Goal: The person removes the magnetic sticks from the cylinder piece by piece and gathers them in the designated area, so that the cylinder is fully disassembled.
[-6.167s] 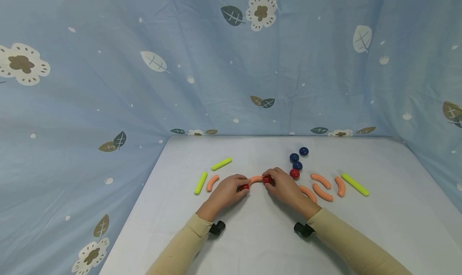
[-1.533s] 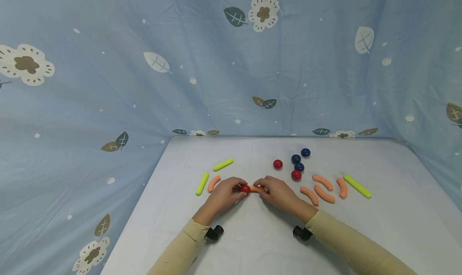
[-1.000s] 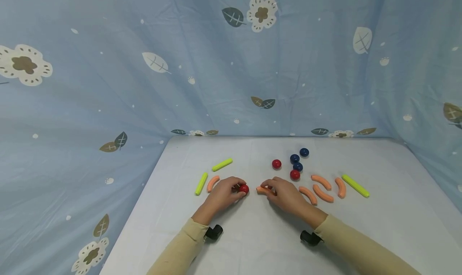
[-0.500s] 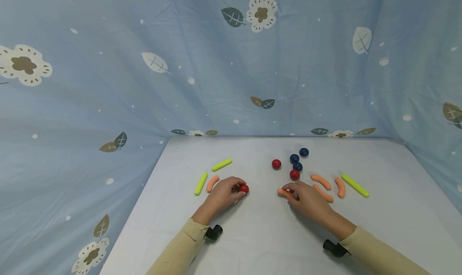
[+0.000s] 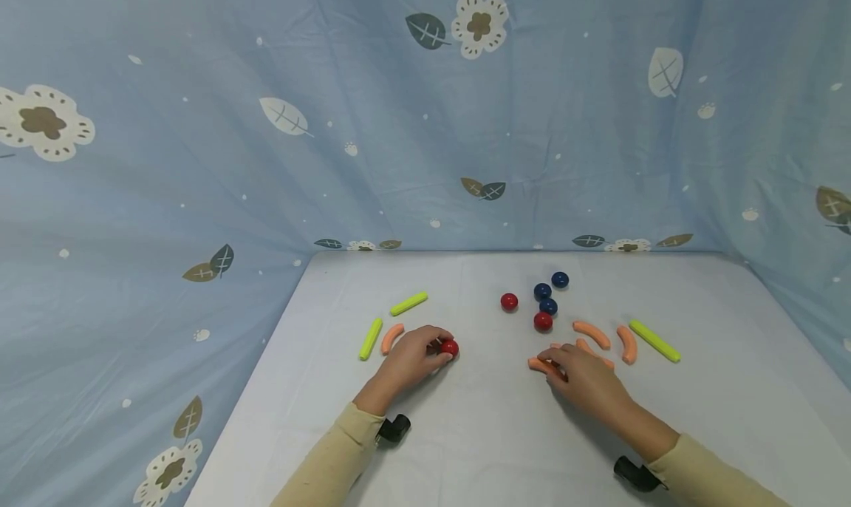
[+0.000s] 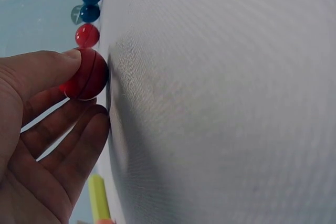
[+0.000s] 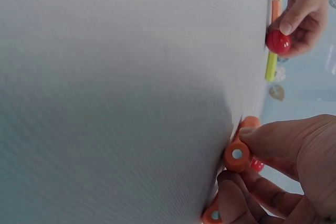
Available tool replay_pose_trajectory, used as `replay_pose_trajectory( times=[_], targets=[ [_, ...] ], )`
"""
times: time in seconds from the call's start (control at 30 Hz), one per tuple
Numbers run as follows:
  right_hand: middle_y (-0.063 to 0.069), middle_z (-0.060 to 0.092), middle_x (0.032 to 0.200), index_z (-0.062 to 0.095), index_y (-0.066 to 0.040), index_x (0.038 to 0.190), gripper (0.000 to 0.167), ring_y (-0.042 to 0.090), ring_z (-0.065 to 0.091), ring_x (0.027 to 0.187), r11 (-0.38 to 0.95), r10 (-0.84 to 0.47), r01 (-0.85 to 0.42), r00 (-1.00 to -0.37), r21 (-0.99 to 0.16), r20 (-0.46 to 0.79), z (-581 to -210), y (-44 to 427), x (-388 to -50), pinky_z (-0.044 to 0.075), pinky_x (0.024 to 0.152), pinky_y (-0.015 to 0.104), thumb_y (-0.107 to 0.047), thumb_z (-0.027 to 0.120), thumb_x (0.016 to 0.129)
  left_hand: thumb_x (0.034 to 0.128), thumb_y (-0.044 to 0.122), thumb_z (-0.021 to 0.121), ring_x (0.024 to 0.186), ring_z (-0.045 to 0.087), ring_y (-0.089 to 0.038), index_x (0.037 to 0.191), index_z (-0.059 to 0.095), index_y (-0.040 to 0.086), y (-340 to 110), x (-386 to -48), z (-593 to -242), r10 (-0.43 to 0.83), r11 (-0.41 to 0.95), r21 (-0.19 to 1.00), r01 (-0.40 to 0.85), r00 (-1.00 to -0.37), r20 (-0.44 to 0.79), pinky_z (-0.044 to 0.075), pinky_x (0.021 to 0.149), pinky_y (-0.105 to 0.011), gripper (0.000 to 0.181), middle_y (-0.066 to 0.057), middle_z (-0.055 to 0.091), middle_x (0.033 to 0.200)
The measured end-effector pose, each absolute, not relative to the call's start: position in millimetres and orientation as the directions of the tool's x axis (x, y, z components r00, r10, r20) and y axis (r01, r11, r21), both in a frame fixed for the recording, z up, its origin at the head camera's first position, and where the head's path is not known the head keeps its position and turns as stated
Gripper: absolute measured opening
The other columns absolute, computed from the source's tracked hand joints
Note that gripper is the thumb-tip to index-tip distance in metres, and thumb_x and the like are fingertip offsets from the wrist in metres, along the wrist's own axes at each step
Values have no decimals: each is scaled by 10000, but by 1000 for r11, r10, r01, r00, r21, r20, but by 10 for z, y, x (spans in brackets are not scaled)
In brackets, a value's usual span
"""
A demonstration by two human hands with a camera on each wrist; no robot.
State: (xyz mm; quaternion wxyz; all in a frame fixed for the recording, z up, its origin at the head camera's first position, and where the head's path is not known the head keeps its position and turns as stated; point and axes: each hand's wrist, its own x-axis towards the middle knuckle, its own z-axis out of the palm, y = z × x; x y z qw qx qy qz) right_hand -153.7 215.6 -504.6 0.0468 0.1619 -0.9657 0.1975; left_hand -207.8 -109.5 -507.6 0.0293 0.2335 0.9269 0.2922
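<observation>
My left hand [image 5: 414,358] pinches a red ball [image 5: 450,348] between thumb and fingers, on or close to the white tabletop. The same ball [image 6: 90,80] shows a seam around it in the left wrist view. To the right, my right hand [image 5: 588,381] pinches a short curved orange rod [image 5: 538,363] just in front of other orange rods. A pale round disc sits in the end of this orange rod [image 7: 229,157] in the right wrist view. One curved orange rod [image 5: 555,345] is mostly hidden behind my right hand.
Beyond the hands lie a red ball [image 5: 509,301], another red ball [image 5: 542,321] and several blue balls [image 5: 542,291]. A green rod [image 5: 654,341] lies at right. Two green rods [image 5: 370,338] and an orange rod [image 5: 392,338] lie left. A patterned blue curtain [image 5: 425,123] hangs behind.
Earlier, an orange rod linked two red balls between my hands. One red ball now lies farther back. The rod came away from my left hand's ball and moved right with my right hand.
</observation>
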Motion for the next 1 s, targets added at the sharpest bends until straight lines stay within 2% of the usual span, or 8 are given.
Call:
replay_pose_trajectory(
  times=[0.17, 0.37, 0.5, 0.77, 1.0],
  targets=[
    [55, 690, 1005, 750, -135, 1088, 215, 132, 580, 783, 877, -292, -329, -944, -350, 156, -5061, 2163, -1524, 552, 640, 317, -170, 793, 880, 944, 234, 754, 1010, 655, -116, 1225, 693, 161, -1096, -2076, -5075, 446, 721, 558, 412, -891, 81, 549, 882, -294, 297, 17, 686, 1175],
    [65, 697, 1063, 756, -142, 1111, 251, 220, 663, 915, 889, -283, -343, -932, -302, 227, -5048, 2148, -1518, 595, 674, 362, -245, 801, 887, 937, 223, 761, 1007, 654, -115, 1209, 694, 161, -1090, -2080, -5065, 445, 722, 558, 410, -892, 80, 549, 881, -295, 287, 20, 685, 1160],
    [63, 689, 1084, 754, -141, 1132, 286, 250, 664, 963, 880, -276, -347, -930, -326, 244, -4996, 2095, -1527, 593, 711, 377, -291, 798, 892, 935, 222, 763, 1000, 651, -109, 1194, 695, 165, -1090, -2089, -5062, 444, 722, 563, 402, -894, 69, 548, 875, -292, 273, 27, 681, 1146],
    [61, 661, 1089, 741, -122, 1155, 278, 122, 531, 763, 837, -271, -343, -937, -426, 222, -4966, 1965, -1556, 463, 587, 221, -194, 792, 891, 918, 210, 784, 977, 651, -97, 1184, 699, 151, -1119, -2152, -5065, 436, 726, 548, 416, -894, 101, 551, 851, -268, 285, 22, 680, 1141],
    [8, 651, 1049, 741, -154, 1143, 264, 84, 549, 805, 820, -310, -370, -928, -436, 205, -5019, 1814, -1549, 529, 685, 272, -176, 786, 883, 906, 200, 795, 949, 643, -119, 1190, 706, 147, -1173, -2237, -5033, 389, 749, 524, 405, -909, 147, 549, 834, -283, 302, 26, 692, 1126]
  ],
)
